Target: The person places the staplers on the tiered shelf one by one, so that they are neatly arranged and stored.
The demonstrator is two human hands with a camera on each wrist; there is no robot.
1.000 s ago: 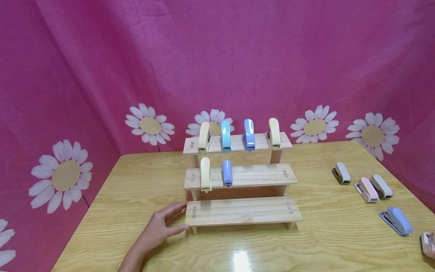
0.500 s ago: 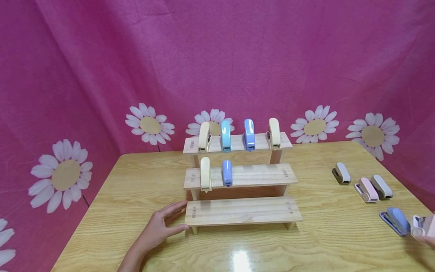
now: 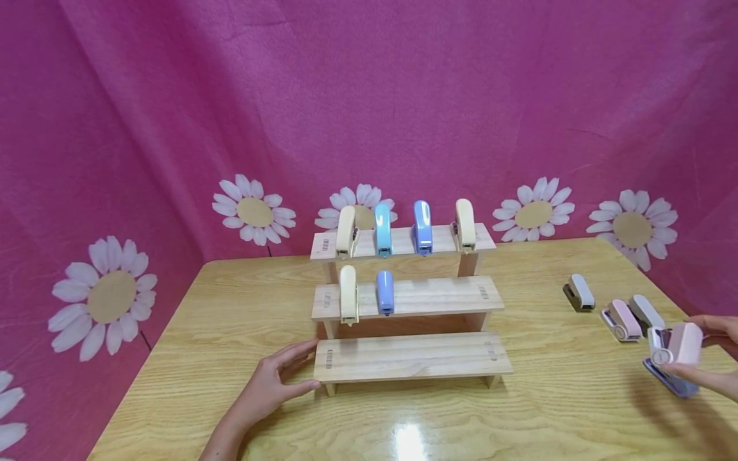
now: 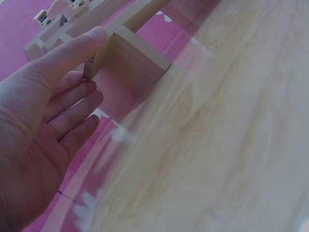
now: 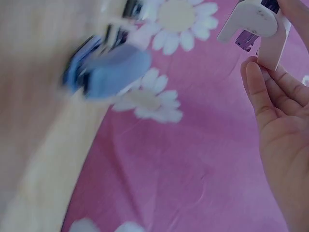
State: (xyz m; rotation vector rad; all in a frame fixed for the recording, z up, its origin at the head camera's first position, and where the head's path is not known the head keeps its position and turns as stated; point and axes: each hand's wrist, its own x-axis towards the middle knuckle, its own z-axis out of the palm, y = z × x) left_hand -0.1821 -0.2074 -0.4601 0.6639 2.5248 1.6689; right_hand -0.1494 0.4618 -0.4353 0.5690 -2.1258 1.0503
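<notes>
A three-tier wooden display stand (image 3: pixel 415 358) stands mid-table. My left hand (image 3: pixel 271 387) holds the left end of its bottom shelf, thumb at the front corner, fingers toward the back; the left wrist view shows the thumb on the plank's end. At the right, my right hand (image 3: pixel 717 355) pinches a pale pink stapler (image 3: pixel 686 344) between thumb and fingers, lifted above the table. Below it lies a blue stapler (image 3: pixel 680 385), partly hidden. The top shelf bears cream, turquoise, blue and cream staplers in a row. A cream stapler (image 3: pixel 348 294) and a periwinkle stapler (image 3: pixel 385 291) sit on the middle shelf.
On the table's right side lie a grey-white stapler (image 3: pixel 581 292), a pink stapler (image 3: pixel 623 319) and another grey-white stapler (image 3: pixel 647 312). A magenta curtain (image 3: pixel 403 96) with daisies hangs behind the wooden table (image 3: pixel 242 307).
My right hand has come into view from the right, carrying the pink stapler up and leftward over the blue one. My left hand stays at the stand.
</notes>
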